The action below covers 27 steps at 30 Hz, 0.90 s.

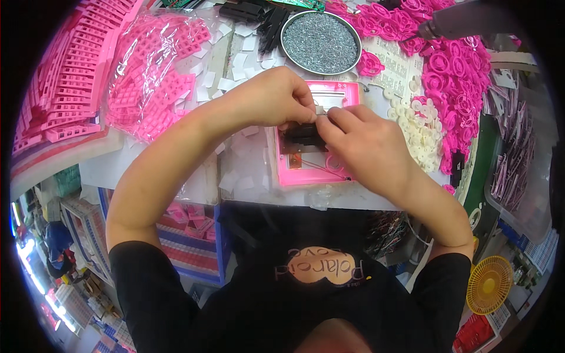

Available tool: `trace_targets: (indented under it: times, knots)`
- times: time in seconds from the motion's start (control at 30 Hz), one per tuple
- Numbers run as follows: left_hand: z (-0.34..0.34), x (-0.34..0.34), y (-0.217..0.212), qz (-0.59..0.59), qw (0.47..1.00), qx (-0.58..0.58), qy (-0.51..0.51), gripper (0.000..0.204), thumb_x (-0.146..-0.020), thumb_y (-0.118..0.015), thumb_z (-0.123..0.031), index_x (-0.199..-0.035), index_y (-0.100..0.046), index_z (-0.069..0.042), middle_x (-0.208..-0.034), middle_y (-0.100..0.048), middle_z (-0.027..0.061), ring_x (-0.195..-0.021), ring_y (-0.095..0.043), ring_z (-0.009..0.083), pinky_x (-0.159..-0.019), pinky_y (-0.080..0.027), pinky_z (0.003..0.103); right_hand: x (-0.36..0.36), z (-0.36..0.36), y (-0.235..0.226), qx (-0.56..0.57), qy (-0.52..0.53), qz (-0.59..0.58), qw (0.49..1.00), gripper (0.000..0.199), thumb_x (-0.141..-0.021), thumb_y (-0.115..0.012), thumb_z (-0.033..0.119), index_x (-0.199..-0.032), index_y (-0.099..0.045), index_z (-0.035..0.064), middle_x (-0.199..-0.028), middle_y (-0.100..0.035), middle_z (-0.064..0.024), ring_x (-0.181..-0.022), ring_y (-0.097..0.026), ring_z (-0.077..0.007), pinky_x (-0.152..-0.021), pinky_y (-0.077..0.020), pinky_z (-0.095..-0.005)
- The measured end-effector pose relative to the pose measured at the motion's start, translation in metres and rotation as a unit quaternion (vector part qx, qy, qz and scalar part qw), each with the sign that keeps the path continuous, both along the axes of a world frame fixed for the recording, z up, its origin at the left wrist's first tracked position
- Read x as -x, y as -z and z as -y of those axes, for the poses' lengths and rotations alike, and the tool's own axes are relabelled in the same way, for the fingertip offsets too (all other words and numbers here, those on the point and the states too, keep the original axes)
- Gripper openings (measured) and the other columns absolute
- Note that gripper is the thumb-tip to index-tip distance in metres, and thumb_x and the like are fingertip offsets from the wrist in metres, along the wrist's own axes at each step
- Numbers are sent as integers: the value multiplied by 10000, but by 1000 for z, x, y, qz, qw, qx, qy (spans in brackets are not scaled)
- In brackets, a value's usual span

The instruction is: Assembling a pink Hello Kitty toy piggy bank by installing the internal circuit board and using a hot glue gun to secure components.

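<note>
In front of me on the table lies a shallow pink plastic casing (288,176) with a metal strip along its far side. A black plastic part (303,136) sits inside it, below my fingers. My left hand (273,99) reaches over from the left, thumb and index finger pinched at a small whitish piece (319,110). From the right, my right hand (374,147) meets it there. Its fingers are bent and closed, and their tips hide whatever they grip. Thin wires and a small copper-coloured piece (295,160) show in the near part of the casing.
A round tray of small metal screws (321,42) stands beyond the casing. Pink ring-shaped parts (450,76) and white discs (421,129) are heaped at right. A clear bag of pink pieces (153,76) and stacked pink frames (70,70) lie left, among scattered paper bits.
</note>
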<state>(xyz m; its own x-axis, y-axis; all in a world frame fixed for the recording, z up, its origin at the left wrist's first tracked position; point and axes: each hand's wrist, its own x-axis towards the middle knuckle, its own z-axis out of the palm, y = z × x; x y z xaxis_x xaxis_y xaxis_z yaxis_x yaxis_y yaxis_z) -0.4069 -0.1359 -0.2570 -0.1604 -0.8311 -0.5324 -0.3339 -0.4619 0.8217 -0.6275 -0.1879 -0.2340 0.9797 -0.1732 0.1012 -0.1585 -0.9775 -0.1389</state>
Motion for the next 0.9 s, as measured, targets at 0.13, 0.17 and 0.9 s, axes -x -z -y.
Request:
trace_targets:
  times: [0.13, 0.17, 0.9]
  knots:
    - [3, 5, -2, 19, 1000, -7, -11, 107, -837, -735, -83, -861, -711, 18, -654, -643, 27, -550, -582, 88, -510, -445, 240, -14, -11, -16, 68, -5, -14, 998, 235, -718, -673, 108, -944, -671, 43, -887, -613, -71, -901, -597, -235, -578, -544, -320]
    - [2, 5, -3, 29, 1000, -2, -11, 104, -828, -734, -81, -856, -709, 16, -659, -645, 28, -552, -583, 87, -512, -447, 242, -14, -8, -16, 45, -10, -14, 999, 228, -718, -672, 109, -936, -670, 43, -886, -607, -72, -905, -592, -235, -585, -545, -318]
    - [41, -11, -9, 297, 886, 355, 8, 180, -877, -669, -184, -895, -738, -18, -824, -732, 132, -714, -717, 257, -658, -558, 365, 107, 120, -69, -31, 166, 605, 778, 226, -924, -618, 58, -1124, -646, -41, -1094, -678, -202, -1036, -649, -301, -928, -535, -416]
